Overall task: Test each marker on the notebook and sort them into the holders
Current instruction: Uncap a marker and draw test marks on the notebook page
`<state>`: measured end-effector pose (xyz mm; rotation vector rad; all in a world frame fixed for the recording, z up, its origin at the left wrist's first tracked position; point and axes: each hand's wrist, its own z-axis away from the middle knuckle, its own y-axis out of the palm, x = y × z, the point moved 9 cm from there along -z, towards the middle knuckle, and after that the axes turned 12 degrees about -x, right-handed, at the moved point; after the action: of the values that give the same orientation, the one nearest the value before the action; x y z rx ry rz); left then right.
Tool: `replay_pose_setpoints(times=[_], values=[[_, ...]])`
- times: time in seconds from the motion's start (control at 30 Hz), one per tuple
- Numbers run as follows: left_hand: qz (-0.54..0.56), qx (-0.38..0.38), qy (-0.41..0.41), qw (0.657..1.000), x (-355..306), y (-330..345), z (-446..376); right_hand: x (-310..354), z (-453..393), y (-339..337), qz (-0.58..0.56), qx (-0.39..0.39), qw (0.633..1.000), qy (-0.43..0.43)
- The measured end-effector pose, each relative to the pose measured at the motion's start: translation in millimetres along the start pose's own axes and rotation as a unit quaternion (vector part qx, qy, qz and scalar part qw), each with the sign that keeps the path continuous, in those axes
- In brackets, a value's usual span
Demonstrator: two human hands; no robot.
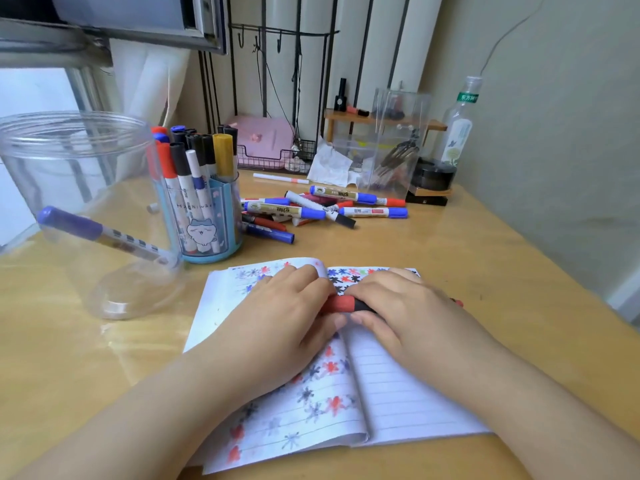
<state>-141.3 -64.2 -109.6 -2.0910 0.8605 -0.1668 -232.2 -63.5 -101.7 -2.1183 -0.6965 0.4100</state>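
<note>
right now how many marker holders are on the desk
2: a clear plastic jar at far left holding one purple-capped marker, and a blue cat-print holder beside it, full of markers.

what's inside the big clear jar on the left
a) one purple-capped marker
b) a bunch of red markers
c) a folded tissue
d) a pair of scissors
a: the clear jar holds a single marker with a purple cap leaning across it, while the blue holder beside it is the one packed with markers.

Both hands [346, 317] on marker [341, 303] (red cap)
</note>
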Motion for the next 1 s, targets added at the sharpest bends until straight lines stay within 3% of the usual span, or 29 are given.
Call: replay_pose_setpoints(times=[0.37, 0.67, 0.77, 0.83, 1.0], values=[[0.132, 0.021, 0.027, 0.991, -5.0, 0.3, 1.7, 12.4, 4.6, -1.9, -0.075, 0.064, 0.995, 0.004], [0.155, 0.004, 0.063, 0.986, -17.1, -8.9, 0.8, 6.3, 2.3, -9.9, -0.177, 0.080, 0.981, 0.002], [0.142, -0.044, 0.058, 0.987, -14.1, -30.0, -4.4, -7.7, -0.1, -24.0, -0.270, 0.040, 0.959, 0.076], [0.143, -0.070, 0.044, 0.986, -10.3, -42.2, -5.9, -15.6, -0.6, -27.4, -0.249, 0.034, 0.963, 0.094], [0.107, -0.056, 0.030, 0.992, -4.9, -35.3, -4.1, -40.6, 13.3, -11.8, -0.153, 0.146, 0.960, 0.186]])
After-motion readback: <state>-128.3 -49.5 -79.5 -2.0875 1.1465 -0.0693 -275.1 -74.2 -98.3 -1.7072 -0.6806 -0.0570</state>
